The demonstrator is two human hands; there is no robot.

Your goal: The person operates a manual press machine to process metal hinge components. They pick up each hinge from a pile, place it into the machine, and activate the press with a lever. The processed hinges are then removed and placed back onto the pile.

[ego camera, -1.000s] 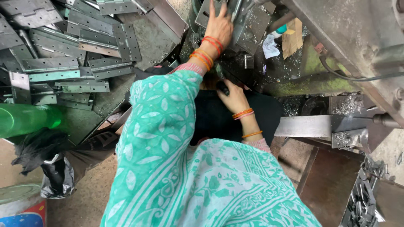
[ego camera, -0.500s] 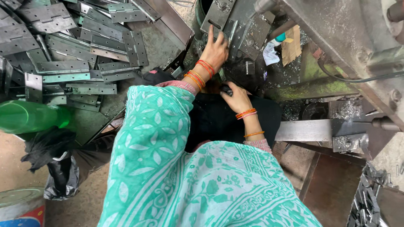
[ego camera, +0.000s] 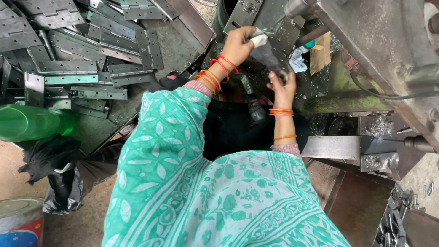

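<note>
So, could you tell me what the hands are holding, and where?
Both hold a metal hinge plate: left hand at its upper end, right hand at its lower edge.

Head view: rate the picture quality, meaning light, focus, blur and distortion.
Head view: soft, even daylight with no hard shadows or glare; the left hand and right hand on the metal plate are fairly sharp; the green bottle at the left edge is smeared and out of focus; wide-angle stretch bends the hinge pile and the machine.

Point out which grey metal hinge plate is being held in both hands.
The grey perforated metal hinge plate raised before the machine, between left hand and right hand; the others lie piled.
</note>
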